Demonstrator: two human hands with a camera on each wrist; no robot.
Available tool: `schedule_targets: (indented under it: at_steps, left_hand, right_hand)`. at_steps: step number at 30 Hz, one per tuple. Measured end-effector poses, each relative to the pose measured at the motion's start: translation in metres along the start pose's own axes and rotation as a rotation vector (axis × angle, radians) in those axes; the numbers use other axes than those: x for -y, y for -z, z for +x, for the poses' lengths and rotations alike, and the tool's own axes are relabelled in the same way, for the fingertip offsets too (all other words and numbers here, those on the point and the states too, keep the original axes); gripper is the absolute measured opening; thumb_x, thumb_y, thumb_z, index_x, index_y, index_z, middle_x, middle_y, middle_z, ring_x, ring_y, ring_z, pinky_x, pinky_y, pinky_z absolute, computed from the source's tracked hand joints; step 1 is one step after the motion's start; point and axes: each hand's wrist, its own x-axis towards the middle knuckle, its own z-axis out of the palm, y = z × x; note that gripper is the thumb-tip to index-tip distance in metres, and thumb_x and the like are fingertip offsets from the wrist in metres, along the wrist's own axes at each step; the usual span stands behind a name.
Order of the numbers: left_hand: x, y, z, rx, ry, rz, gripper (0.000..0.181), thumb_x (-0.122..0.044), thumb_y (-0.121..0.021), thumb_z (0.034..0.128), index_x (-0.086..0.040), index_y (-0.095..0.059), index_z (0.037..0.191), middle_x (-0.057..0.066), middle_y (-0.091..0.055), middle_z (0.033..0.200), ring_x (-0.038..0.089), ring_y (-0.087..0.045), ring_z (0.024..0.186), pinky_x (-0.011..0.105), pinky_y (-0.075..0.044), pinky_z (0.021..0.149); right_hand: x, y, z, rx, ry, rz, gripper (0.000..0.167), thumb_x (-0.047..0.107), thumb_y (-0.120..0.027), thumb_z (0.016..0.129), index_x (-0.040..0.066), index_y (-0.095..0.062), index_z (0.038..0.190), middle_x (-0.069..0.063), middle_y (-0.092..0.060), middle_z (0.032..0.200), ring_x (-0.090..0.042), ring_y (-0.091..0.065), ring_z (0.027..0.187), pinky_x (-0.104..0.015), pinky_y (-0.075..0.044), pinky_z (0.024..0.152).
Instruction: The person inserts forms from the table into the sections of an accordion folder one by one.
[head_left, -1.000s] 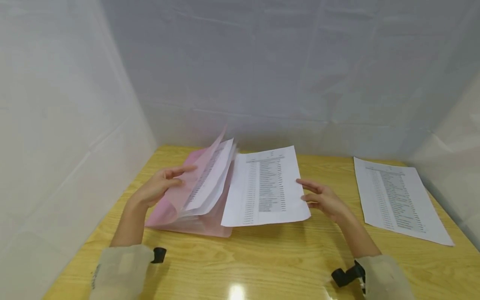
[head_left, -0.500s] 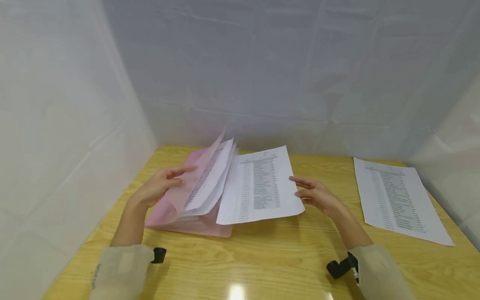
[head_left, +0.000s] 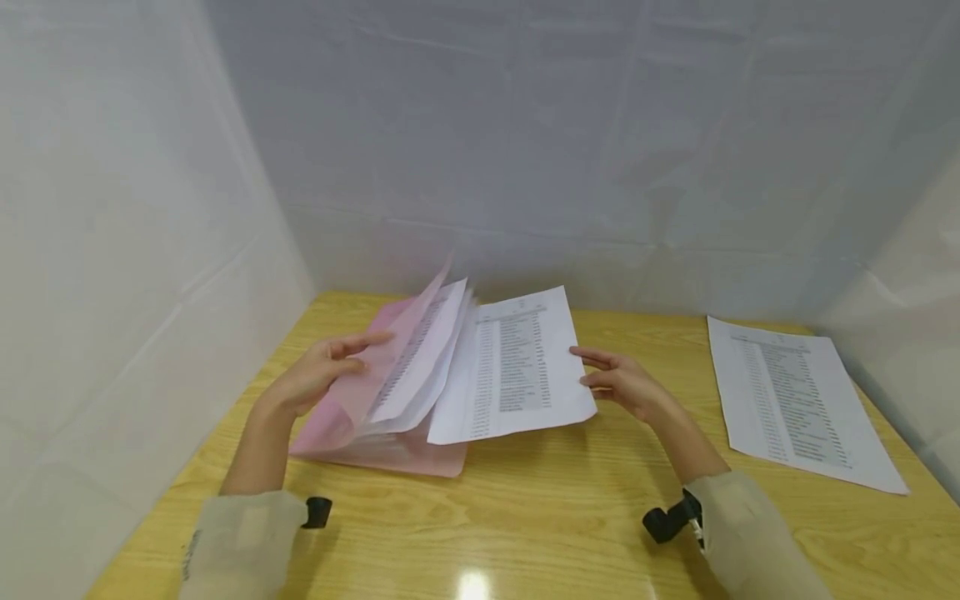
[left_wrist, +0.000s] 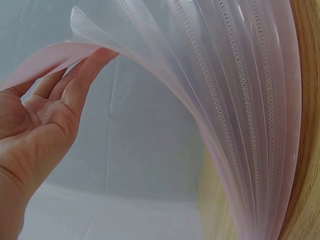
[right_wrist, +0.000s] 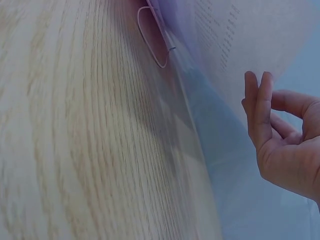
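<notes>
A pink folder (head_left: 330, 421) lies spread on the left part of the table, its front cover and several leaves lifted. In the left wrist view these leaves are clear plastic pockets (left_wrist: 240, 100). My left hand (head_left: 318, 375) holds the raised cover near its edge, thumb on one side and fingers on the other. With my right hand (head_left: 630, 387) I pinch the right edge of a printed paper sheet (head_left: 517, 367). This sheet is tilted above the table, its left edge against the pockets. Whether that edge lies inside a pocket, I cannot tell.
Another printed sheet (head_left: 802, 400) lies flat at the right of the wooden table (head_left: 525, 525). White sheeting (head_left: 555, 150) walls in the back and both sides. A thin loop (right_wrist: 142, 30) shows at the folder's edge in the right wrist view.
My right hand has moved left with the sheet, bringing it closer over the folder's pockets. The left hand and raised cover have stayed put.
</notes>
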Motion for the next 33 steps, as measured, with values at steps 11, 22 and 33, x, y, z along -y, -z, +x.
schedule_targets:
  at_steps: [11, 22, 33]
  left_hand:
    - [0.000, -0.003, 0.000, -0.005, 0.023, 0.005, 0.051, 0.003, -0.047, 0.0887, 0.000, -0.038, 0.138, 0.019, -0.034, 0.138, 0.012, -0.056, 0.074, 0.024, -0.049, 0.061]
    - [-0.001, -0.003, 0.000, -0.011, 0.015, 0.017, 0.051, 0.003, -0.048, 0.0883, 0.001, -0.038, 0.138, 0.018, -0.033, 0.139, 0.010, -0.054, 0.071, 0.022, -0.047, 0.060]
    - [-0.001, -0.001, 0.001, -0.012, 0.008, 0.042, 0.050, 0.003, -0.048, 0.0885, 0.001, -0.039, 0.138, 0.015, -0.031, 0.141, 0.009, -0.050, 0.072, 0.021, -0.045, 0.059]
  right_hand:
    - [-0.004, -0.010, 0.005, -0.026, 0.018, -0.006, 0.056, -0.005, -0.053, 0.088, -0.001, -0.033, 0.141, -0.020, -0.027, 0.143, -0.013, -0.055, 0.081, -0.026, -0.048, 0.069]
    - [-0.008, -0.030, 0.006, -0.061, 0.046, 0.030, 0.056, -0.008, -0.052, 0.087, -0.001, -0.035, 0.140, -0.021, -0.029, 0.142, -0.012, -0.056, 0.076, -0.025, -0.048, 0.066]
    - [-0.012, -0.048, 0.006, -0.115, 0.061, 0.077, 0.056, -0.008, -0.053, 0.086, -0.001, -0.037, 0.139, -0.022, -0.033, 0.140, -0.015, -0.057, 0.083, -0.028, -0.049, 0.070]
